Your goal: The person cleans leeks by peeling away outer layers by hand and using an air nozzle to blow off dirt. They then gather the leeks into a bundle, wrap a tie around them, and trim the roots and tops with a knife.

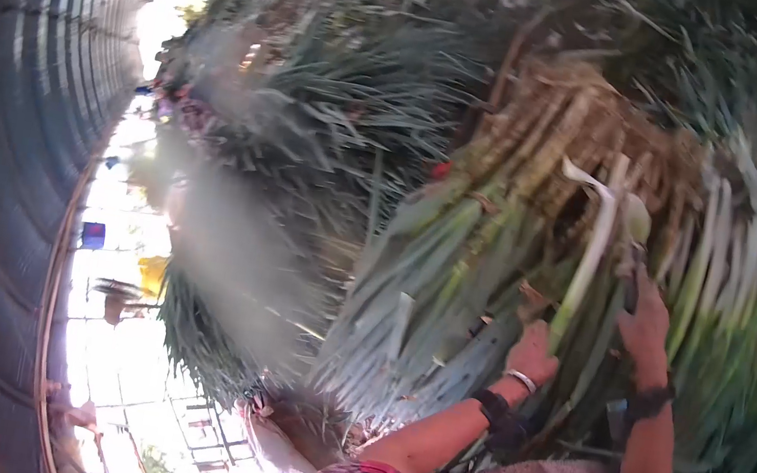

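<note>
My left hand [533,355], with a white band at the wrist, is closed around the green part of a long green onion [599,237]. Its white end points up and away, and a pale strip of peel hangs off near the top. To the right, my right hand [648,324] grips a dark-handled tool [632,289]. A rounded, pale green shape [637,220] shows at that tool's far end; I cannot tell whether it is a blade. Beneath both hands lies a heap of unpeeled green onions [551,145] with brown, dirty roots.
Cleaner green onions [742,255] with white stems lie in a row on the right. More green leaves [385,69] are piled at the back and left. A curved corrugated wall [29,132] runs along the far left, beside a bright gridded opening [111,363].
</note>
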Available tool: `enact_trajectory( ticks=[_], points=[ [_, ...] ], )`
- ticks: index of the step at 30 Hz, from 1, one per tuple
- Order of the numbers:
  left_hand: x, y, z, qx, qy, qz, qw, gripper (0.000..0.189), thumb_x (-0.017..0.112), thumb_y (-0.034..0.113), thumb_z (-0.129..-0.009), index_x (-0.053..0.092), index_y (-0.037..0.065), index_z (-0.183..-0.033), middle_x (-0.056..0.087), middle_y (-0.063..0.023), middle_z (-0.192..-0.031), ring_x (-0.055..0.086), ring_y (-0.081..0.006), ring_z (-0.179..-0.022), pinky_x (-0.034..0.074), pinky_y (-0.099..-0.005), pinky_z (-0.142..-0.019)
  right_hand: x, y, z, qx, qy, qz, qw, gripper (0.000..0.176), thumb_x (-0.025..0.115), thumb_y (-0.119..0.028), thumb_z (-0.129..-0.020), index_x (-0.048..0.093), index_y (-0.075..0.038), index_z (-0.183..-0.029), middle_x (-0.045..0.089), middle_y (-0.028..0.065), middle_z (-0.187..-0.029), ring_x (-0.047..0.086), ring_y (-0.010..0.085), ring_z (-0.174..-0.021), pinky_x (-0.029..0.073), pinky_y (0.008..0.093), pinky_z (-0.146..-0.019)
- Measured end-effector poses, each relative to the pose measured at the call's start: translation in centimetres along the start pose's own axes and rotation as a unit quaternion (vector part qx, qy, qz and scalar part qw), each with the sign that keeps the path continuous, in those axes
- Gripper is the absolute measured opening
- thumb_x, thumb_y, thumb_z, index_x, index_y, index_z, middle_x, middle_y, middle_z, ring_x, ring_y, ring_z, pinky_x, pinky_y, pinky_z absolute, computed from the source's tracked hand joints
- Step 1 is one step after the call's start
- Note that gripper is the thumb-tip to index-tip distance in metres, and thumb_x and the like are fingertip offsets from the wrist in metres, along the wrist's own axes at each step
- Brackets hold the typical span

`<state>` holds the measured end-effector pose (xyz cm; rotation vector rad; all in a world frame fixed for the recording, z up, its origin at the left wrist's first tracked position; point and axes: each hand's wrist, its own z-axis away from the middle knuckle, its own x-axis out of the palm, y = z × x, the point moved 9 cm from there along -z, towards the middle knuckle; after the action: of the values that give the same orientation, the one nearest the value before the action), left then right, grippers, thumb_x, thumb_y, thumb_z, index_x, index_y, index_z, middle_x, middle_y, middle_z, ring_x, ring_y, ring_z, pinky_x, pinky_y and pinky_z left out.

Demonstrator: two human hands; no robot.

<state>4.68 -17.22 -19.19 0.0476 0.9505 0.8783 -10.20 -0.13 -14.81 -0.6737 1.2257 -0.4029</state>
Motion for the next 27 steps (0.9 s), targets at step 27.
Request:
enact_trajectory(
  ticks=[27],
  points=[
    [-5.7, 9.8, 6.8, 0.023, -0.282, 0.607, 0.743, 0.070, 0.062, 0.008, -0.066, 0.040, 0.003, -0.133, 0.058, -0.0098, -0.109, 0.061, -0.0225, -0.090, 0.052, -0.0322, -0.081, -4.5, 0.5, 4.4, 0.003, -0.039, -0.135, 0.990, 0.067, 0.062, -0.006, -0.065, 0.046, -0.007, -0.130, 0.061, 0.0175, -0.099, 0.060, 0.0321, -0.089, 0.048, 0.0365, -0.080]
  ],
)
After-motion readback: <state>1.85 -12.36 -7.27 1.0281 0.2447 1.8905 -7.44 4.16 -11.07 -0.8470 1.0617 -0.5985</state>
